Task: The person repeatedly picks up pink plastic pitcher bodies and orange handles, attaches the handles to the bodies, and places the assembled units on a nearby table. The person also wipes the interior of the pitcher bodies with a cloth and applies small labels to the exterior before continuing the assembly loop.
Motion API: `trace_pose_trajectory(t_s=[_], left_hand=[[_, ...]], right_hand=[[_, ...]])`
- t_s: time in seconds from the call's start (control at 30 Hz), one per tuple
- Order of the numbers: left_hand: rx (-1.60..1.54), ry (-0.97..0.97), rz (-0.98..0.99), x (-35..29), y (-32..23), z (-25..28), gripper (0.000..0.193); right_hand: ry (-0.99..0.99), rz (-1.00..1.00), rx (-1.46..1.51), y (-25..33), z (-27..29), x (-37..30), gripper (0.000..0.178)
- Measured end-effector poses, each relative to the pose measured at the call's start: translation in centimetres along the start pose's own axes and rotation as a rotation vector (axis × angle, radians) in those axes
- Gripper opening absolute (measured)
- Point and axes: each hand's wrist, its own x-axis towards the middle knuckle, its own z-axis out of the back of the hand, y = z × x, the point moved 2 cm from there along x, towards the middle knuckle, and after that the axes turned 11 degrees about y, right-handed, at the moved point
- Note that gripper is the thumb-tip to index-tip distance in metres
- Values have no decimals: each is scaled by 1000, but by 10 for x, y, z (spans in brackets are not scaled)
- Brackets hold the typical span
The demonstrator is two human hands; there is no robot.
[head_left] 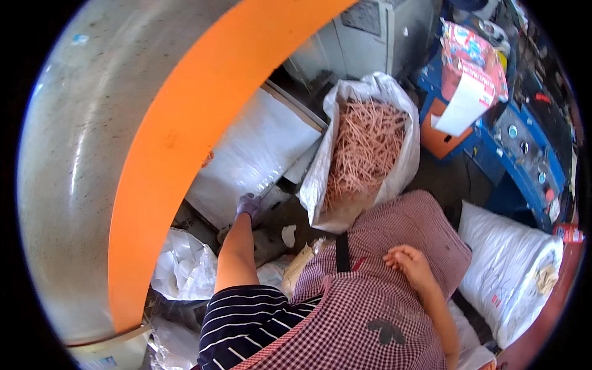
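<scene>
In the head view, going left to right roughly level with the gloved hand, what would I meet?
Grey metal surface → orange band → gloved left hand → open white sack of pinkish strips → full white sack → red container near the right rim.

L hand (248,205), ctr-left: fingertips hidden at edge of white sheeting (246,151), can't tell if gripping. R hand (410,266), ctr-right: palm mostly out of sight. Orange band (166,148), upper left, runs off top edge & hides part of sheeting. Metal drum (68,166), far left, cut by dark rim. Dark clutter (542,80), upper right, cut likewise, bits too small to ID. Apron (351,333), bottom ctr, & clear plastic (176,345), lower left, cut by lower edge.
</scene>
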Motion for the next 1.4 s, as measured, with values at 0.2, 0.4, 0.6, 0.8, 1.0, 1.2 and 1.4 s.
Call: trace_pose_trajectory(t_s=[0.2, 0.4, 0.6, 0.8, 1.0, 1.2, 1.4], left_hand=[[55, 11, 17, -12, -14, 25, 54], [-5, 63, 13, 2, 9, 3, 52], [120, -71, -32, -18, -23, 20, 61], [68, -203, -33, 9, -19, 45, 69], [87, -132, 120, 23, 14, 49, 72], [220, -208, 104, 9, 34, 41, 64], [428, 475, -5, 94, 161, -16, 76]], right_hand=[[-50, 12, 126, -4, 2, -3, 21], [-78, -32, 153, -1, -1, -1, 19], [-127, -70, 179, -1, -3, 2, 19], [-141, -82, 147, 0, -2, 5, 19], [-186, -139, 114, 5, -8, 12, 19], [-234, -213, 74, 6, -12, 24, 19], [-220, -260, 13, 11, -11, 29, 18]])
